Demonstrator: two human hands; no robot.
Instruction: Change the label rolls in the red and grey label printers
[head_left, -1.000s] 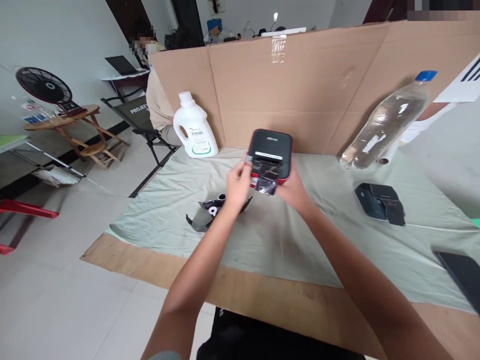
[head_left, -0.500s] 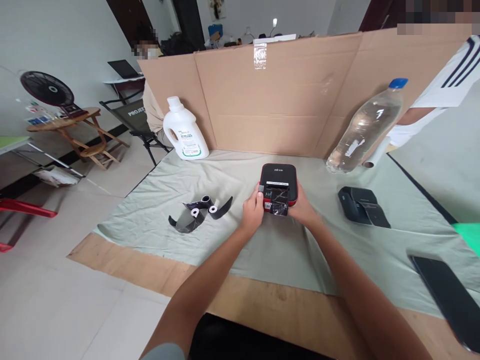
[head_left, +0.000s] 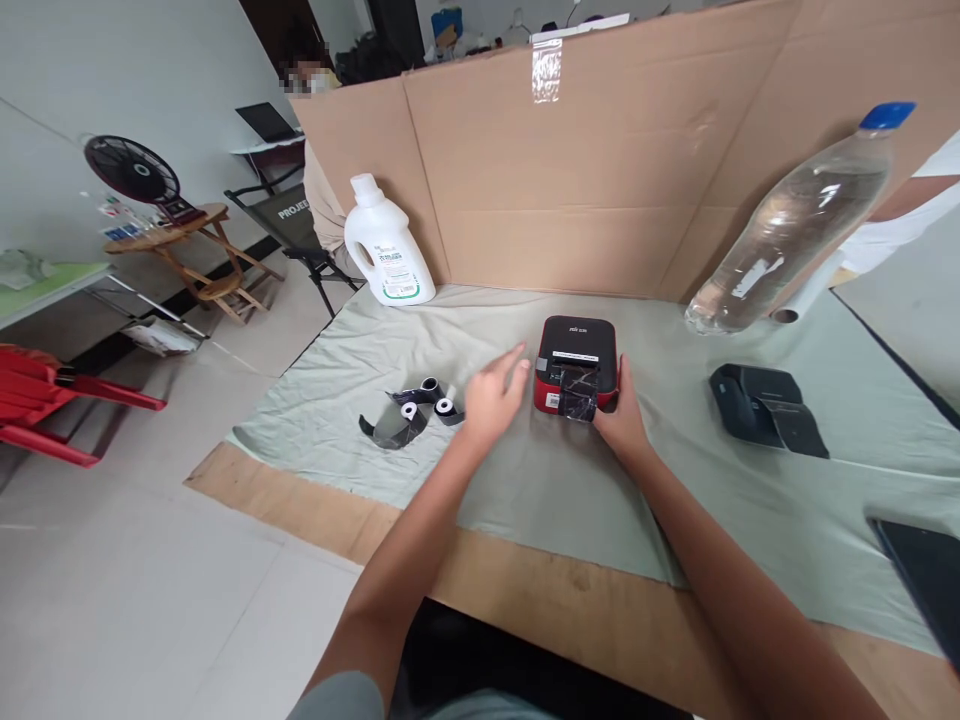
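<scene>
A small black-and-red label printer [head_left: 577, 338] rests on the grey-green cloth [head_left: 555, 490] in front of me. From its front slot hangs a short black strip [head_left: 579, 393]. My right hand [head_left: 627, 420] grips the printer's right side, with the thumb at its front corner. Left of the printer, apart from it, my left hand [head_left: 495, 395] is open with its fingers spread and nothing in it. Beyond that hand lie small rolls of black label paper [head_left: 401, 430], partly unrolled; the left hand hides the end of one.
Behind the cloth stands a cardboard screen [head_left: 555, 240]. A white detergent bottle [head_left: 390, 250] is at the back left, a large clear bottle [head_left: 795, 240] at the back right. A second black device [head_left: 761, 400] and a dark phone [head_left: 922, 570] lie on the right.
My left hand has let go of the printer and moved left, its fingers opening. The printer now sits on the cloth with only my right hand on it. The view has shifted slightly.
</scene>
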